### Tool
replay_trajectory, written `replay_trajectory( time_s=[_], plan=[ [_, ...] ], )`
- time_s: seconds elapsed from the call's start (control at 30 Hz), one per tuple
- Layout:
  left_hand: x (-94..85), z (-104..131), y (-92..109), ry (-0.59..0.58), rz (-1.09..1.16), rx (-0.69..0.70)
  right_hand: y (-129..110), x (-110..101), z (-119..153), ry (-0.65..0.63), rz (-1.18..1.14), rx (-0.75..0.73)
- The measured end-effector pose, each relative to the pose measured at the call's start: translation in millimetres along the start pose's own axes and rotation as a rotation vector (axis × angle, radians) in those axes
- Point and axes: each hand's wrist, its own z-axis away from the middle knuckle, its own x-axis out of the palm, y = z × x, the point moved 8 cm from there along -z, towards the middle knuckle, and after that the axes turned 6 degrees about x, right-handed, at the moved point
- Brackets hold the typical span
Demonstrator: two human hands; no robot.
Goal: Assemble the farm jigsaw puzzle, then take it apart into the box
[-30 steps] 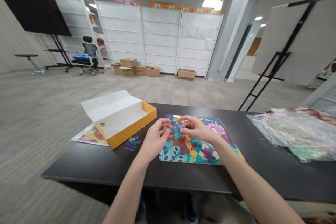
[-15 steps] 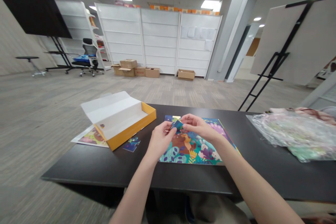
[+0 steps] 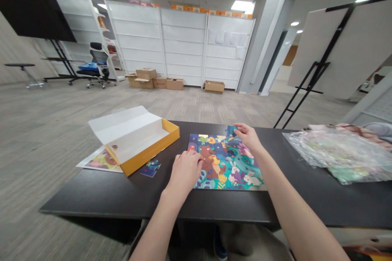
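Observation:
A colourful jigsaw puzzle (image 3: 226, 167) with a bear, a fox and white rabbits lies on the black table in front of me. My right hand (image 3: 248, 136) pinches a dark blue puzzle piece (image 3: 231, 131) at the puzzle's far edge, towards the right. Whether the piece touches the puzzle or hovers just above it, I cannot tell. Over the puzzle's left edge rests my left hand (image 3: 187, 169), palm down, fingers loosely bent and holding nothing visible. Another blue puzzle piece (image 3: 150, 168) lies loose on the table, left of that hand.
An opened yellow box (image 3: 153, 153) with a white lid stands at the left on a printed picture sheet (image 3: 102, 160). Clear plastic bags (image 3: 339, 151) with contents lie at the right. Beyond the black table (image 3: 116, 195) are cardboard boxes (image 3: 146, 74) and a whiteboard stand (image 3: 318, 65).
My right hand has carried the blue piece from between both hands to the puzzle's far right edge. My left hand has let go of it and lowered onto the puzzle's left side.

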Motion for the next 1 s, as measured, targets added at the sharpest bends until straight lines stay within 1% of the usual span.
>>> replay_trajectory(
  time_s=[0.1,0.23,0.33,0.6,0.8,1.0],
  plan=[
    [0.3,1.3,1.2,-0.024,-0.01,0.026,9.4,9.8,0.1,-0.036,0.08,-0.009],
    [1.2,2.7,3.8,-0.044,-0.033,0.038,10.4,28.8,2.3,-0.08,0.132,-0.04],
    [2.0,3.4,6.0,-0.053,-0.052,0.042,10.9,36.5,0.3,-0.09,0.16,-0.059],
    [4.4,4.0,6.5,-0.058,-0.055,0.054,17.9,38.5,-5.4,-0.089,0.263,-0.081],
    [3.7,4.6,8.9,-0.079,-0.083,0.048,18.4,40.4,-6.3,-0.088,0.387,-0.088],
    [4.1,4.6,9.2,-0.068,-0.081,0.054,12.1,43.5,-0.9,-0.019,0.516,-0.143]
  ],
)
